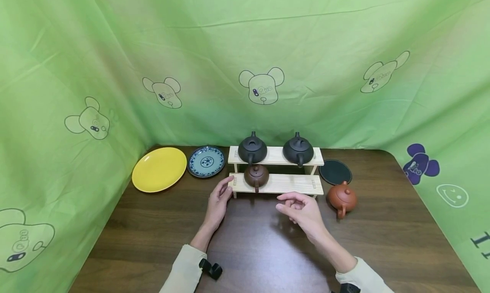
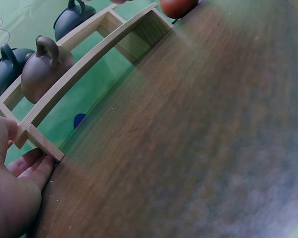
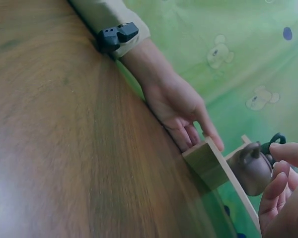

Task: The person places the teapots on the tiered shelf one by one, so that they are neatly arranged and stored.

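A two-tier wooden shelf (image 1: 285, 183) stands on the table. My left hand (image 1: 217, 203) holds the left end of its lower tier, thumb on the board and fingers by the leg, as the right wrist view shows. On that tier, left of its middle, sits a dark brown teapot (image 1: 256, 176). My right hand (image 1: 302, 212) hovers in front of the lower tier's right half, fingers loosely bent, holding nothing. Two black teapots, one on the left (image 1: 252, 149) and one on the right (image 1: 298, 150), occupy the upper tier. A reddish-brown teapot (image 1: 342, 198) rests on the table beyond the right hand.
Left of the shelf lie a yellow plate (image 1: 159, 170) and a blue patterned plate (image 1: 206, 161). A dark round plate (image 1: 335, 172) lies at the shelf's right, behind the reddish-brown teapot. Green cloth (image 1: 214, 55) hangs behind and beside the wooden table (image 1: 145, 242).
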Available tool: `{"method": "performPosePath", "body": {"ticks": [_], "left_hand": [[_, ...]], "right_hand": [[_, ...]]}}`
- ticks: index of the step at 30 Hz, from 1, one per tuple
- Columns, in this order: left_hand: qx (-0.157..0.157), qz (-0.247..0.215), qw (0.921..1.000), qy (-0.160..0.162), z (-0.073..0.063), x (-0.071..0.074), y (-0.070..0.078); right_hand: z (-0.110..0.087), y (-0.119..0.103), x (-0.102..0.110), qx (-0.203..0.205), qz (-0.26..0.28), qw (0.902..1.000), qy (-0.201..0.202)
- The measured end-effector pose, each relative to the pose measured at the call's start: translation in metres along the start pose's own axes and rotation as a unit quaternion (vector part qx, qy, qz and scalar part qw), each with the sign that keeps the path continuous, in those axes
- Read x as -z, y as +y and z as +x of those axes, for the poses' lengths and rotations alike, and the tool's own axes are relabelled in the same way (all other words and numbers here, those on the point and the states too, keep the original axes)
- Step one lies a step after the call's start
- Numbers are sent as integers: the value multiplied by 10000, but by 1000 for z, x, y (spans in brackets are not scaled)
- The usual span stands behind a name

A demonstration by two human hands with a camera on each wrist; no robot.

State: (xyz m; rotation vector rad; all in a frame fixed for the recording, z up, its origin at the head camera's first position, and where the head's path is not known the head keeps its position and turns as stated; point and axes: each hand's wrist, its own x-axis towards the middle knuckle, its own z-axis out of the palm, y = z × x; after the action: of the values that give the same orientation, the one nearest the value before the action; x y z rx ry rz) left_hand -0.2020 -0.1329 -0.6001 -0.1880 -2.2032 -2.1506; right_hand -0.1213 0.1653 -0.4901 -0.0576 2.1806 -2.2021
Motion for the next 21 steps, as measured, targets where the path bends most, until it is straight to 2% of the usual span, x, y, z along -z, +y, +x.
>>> {"method": "performPosePath", "body": {"ticks": [4,8,15,21], "left_hand": [[-80,52,9999,40,-1,-1,4],[-416,137,9990,45,-3,-2,7],[-2,54,10000,49,0,-1,2],[68,5,10000,-10,-1,0,3]], "right_hand": [[-7,-2,11,51,-140,9999,45],[-14,-3,21,19,-247,9996,160],[-27,-1,42,39,-242,9992,316],[-34,1,58,24,-363,9983,451]]}}
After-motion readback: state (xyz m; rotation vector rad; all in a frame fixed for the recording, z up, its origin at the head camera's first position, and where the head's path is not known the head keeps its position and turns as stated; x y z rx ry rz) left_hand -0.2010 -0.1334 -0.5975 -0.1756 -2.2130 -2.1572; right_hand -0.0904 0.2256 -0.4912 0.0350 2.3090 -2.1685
